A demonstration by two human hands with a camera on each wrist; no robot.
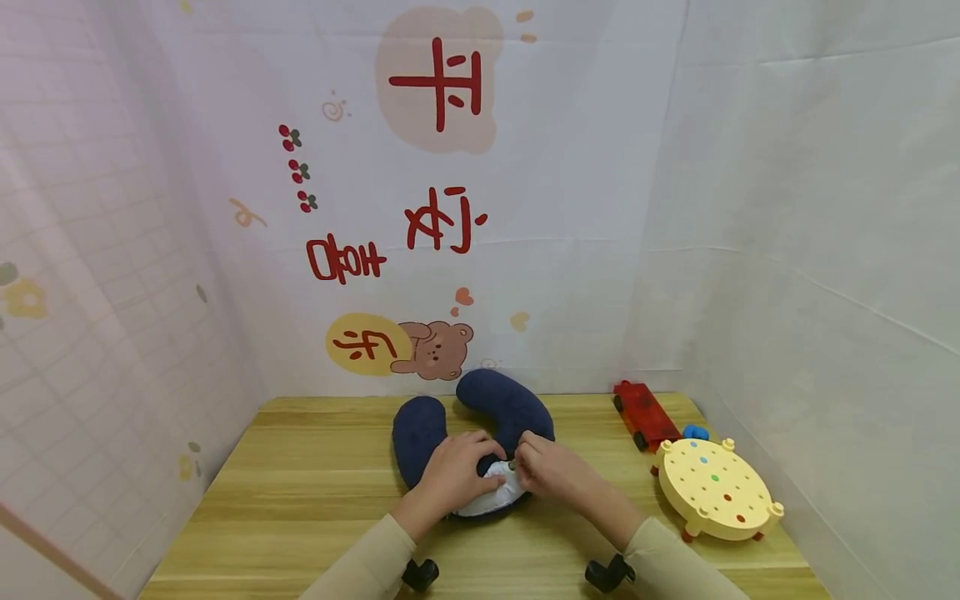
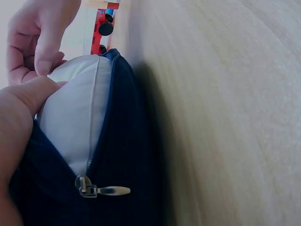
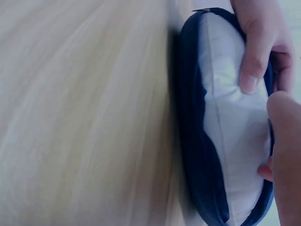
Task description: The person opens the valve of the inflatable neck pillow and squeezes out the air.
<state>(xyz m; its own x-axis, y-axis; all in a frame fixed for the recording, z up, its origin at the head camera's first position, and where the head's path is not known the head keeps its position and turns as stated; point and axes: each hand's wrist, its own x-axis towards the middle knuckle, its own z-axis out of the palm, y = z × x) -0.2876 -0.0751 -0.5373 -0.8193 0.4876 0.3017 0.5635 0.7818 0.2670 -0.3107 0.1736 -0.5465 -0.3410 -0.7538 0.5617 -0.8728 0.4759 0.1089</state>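
Gripping the navy pillow (image 1: 480, 433) at lower centre, left hand (image 1: 450, 475) and right hand (image 1: 551, 468) pinch its cover's unzipped edge around the white insert (image 2: 77, 122), probably spreading it; zip pull (image 2: 101, 188) hangs slack.

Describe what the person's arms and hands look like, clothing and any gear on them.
Both arms wear long beige sleeves: the left sleeve and the right sleeve reach down to the wrists. The left hand and right hand are bare, with no gloves or rings visible and short, unpainted nails. A small black mount sits under the left wrist, and a matching second mount under the right.
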